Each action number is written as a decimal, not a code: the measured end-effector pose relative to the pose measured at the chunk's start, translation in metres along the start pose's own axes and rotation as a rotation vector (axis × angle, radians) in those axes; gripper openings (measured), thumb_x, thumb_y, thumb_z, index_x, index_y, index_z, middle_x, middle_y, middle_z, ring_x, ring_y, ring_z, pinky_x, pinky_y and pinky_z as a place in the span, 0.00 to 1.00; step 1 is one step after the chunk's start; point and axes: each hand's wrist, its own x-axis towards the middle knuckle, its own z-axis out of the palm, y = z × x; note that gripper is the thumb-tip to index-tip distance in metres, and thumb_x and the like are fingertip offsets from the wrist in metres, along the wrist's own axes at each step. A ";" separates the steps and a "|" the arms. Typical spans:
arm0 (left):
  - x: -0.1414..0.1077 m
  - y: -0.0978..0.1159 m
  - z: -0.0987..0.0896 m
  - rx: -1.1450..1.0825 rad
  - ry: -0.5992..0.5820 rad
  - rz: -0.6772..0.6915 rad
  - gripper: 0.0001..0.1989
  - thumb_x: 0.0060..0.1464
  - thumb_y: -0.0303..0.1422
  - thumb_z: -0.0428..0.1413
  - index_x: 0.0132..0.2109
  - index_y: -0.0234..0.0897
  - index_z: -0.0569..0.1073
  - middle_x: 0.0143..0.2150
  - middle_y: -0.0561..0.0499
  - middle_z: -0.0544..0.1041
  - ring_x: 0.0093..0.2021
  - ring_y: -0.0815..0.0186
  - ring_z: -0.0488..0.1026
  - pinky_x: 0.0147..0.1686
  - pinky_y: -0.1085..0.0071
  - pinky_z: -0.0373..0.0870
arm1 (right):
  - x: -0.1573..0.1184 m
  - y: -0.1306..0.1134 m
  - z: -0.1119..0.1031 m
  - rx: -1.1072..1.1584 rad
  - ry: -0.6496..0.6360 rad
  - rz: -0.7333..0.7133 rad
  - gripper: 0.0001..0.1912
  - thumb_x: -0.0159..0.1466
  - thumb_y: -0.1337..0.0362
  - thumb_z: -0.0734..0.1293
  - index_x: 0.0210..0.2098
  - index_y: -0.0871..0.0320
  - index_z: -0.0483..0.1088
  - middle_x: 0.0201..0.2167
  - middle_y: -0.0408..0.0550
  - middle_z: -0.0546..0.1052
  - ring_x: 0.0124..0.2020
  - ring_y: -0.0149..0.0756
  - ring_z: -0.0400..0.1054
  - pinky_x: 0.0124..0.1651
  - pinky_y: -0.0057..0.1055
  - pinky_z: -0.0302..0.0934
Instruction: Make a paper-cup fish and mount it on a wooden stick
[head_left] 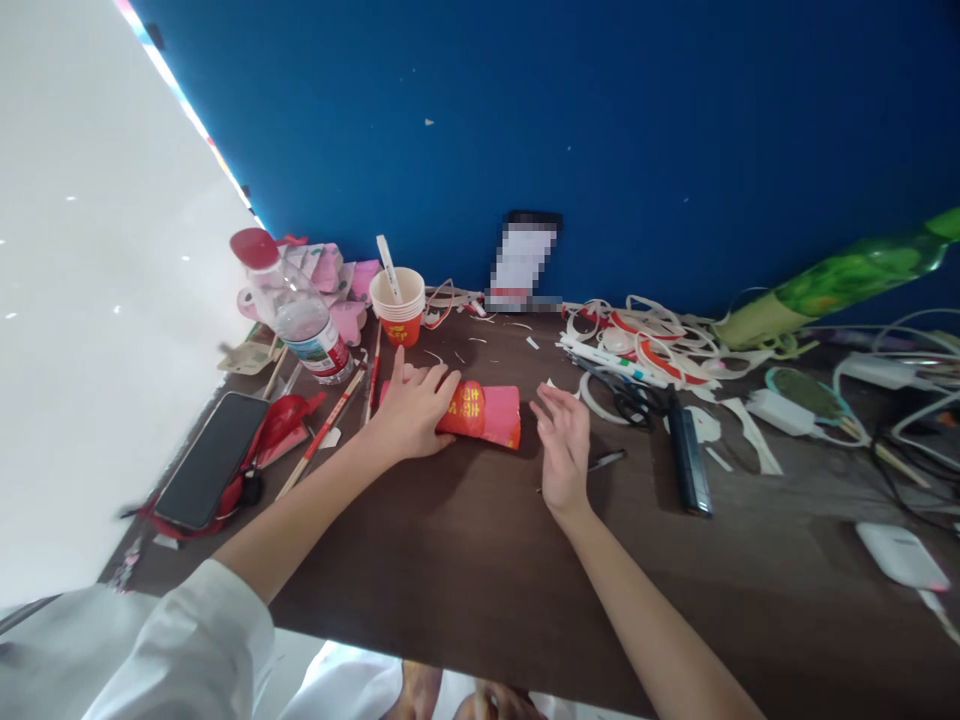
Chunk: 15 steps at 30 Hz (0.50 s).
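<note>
A red paper piece with gold characters (466,408) lies on the dark table, pink at its right end. Its left part is hidden under my left hand (416,408), which rests across it from above, fingers bent over it and the thumb along the near edge. Whether it is a cup on its side or a curved sheet, I cannot tell. Just to the right, my right hand (564,440) is raised with its fingers loosely extended, holding nothing and apart from the paper. A dark pen (606,460) lies partly behind that hand.
Behind stand stacked paper cups (401,325) with a white marker, and a water bottle (311,335). A phone (214,460) lies left; another phone (523,262) leans on the blue panel. Rightward are scissors (630,400), paper scraps, a dark-blue stick-shaped object (688,455), cables and a green bottle (847,280).
</note>
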 end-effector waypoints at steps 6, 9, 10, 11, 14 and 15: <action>0.005 0.007 -0.001 -0.053 0.032 0.034 0.42 0.47 0.49 0.60 0.62 0.29 0.58 0.58 0.36 0.68 0.59 0.50 0.65 0.64 0.41 0.32 | -0.003 0.002 0.005 -0.094 -0.097 0.018 0.23 0.58 0.57 0.68 0.50 0.52 0.60 0.52 0.54 0.68 0.56 0.42 0.64 0.61 0.48 0.57; 0.007 0.009 -0.002 -0.060 0.039 0.058 0.39 0.48 0.48 0.59 0.61 0.28 0.60 0.56 0.38 0.70 0.55 0.52 0.68 0.65 0.43 0.32 | -0.004 0.005 0.006 -0.122 -0.154 -0.018 0.26 0.57 0.59 0.70 0.52 0.53 0.59 0.53 0.55 0.67 0.57 0.43 0.63 0.62 0.48 0.56; 0.009 0.010 -0.001 -0.052 0.048 0.052 0.38 0.49 0.47 0.59 0.60 0.28 0.61 0.55 0.38 0.71 0.54 0.53 0.69 0.65 0.43 0.32 | -0.003 0.006 0.006 -0.128 -0.146 -0.025 0.27 0.56 0.59 0.70 0.52 0.53 0.58 0.55 0.56 0.66 0.59 0.43 0.62 0.63 0.48 0.54; 0.010 0.010 0.000 -0.041 0.058 0.041 0.36 0.50 0.46 0.59 0.60 0.28 0.61 0.55 0.39 0.71 0.54 0.53 0.69 0.65 0.43 0.32 | -0.003 0.007 0.006 -0.132 -0.130 -0.028 0.27 0.57 0.59 0.70 0.53 0.53 0.58 0.56 0.56 0.65 0.60 0.43 0.61 0.64 0.49 0.53; 0.016 0.009 0.005 -0.010 0.083 -0.003 0.35 0.51 0.43 0.60 0.60 0.29 0.61 0.54 0.39 0.71 0.54 0.53 0.69 0.64 0.41 0.33 | -0.003 0.007 0.006 -0.130 -0.080 -0.021 0.26 0.58 0.59 0.69 0.52 0.52 0.58 0.57 0.56 0.63 0.60 0.44 0.60 0.64 0.51 0.51; 0.018 0.009 0.007 -0.002 0.089 -0.019 0.35 0.51 0.42 0.60 0.61 0.28 0.60 0.55 0.38 0.70 0.55 0.53 0.69 0.64 0.41 0.34 | -0.003 0.007 0.006 -0.127 -0.072 -0.023 0.25 0.58 0.59 0.69 0.52 0.52 0.58 0.57 0.55 0.64 0.60 0.44 0.61 0.64 0.52 0.52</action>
